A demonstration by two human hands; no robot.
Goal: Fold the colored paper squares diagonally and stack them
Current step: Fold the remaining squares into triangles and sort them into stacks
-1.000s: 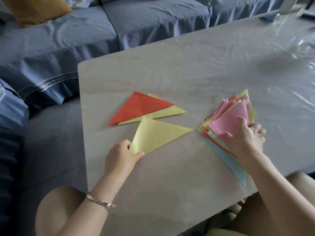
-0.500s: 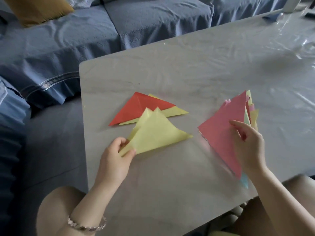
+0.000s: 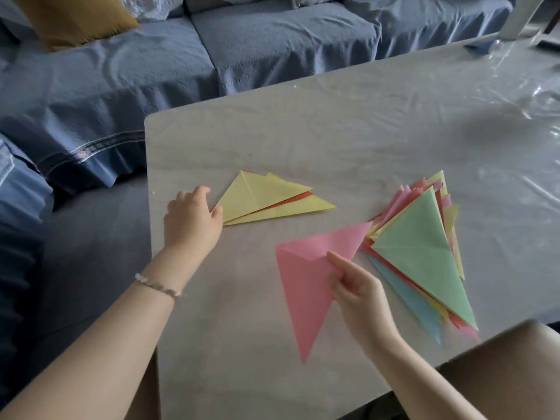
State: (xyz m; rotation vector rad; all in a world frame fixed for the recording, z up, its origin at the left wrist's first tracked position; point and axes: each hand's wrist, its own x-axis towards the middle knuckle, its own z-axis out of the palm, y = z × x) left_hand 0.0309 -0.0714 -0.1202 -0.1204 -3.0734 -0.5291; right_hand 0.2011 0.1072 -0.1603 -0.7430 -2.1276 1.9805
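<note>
Step in hand, by our reading: next piece drawn for folding. The right hand (image 3: 360,294) pinches one pink paper (image 3: 303,286) at its edge, between the finished stack (image 3: 272,207) and the supply pile (image 3: 412,301) on the counter (image 3: 333,131). The left hand (image 3: 194,219) sits at the near corner of the top yellow triangle (image 3: 257,195), thumb touching; gripping or not, we cannot tell. Stack count: three, with a red triangle (image 3: 291,201) and a second yellow triangle (image 3: 315,207) beneath. Pile is too fanned to count, green sheet (image 3: 424,259) uppermost. Next move wants both hands matching corners, then creasing.
</note>
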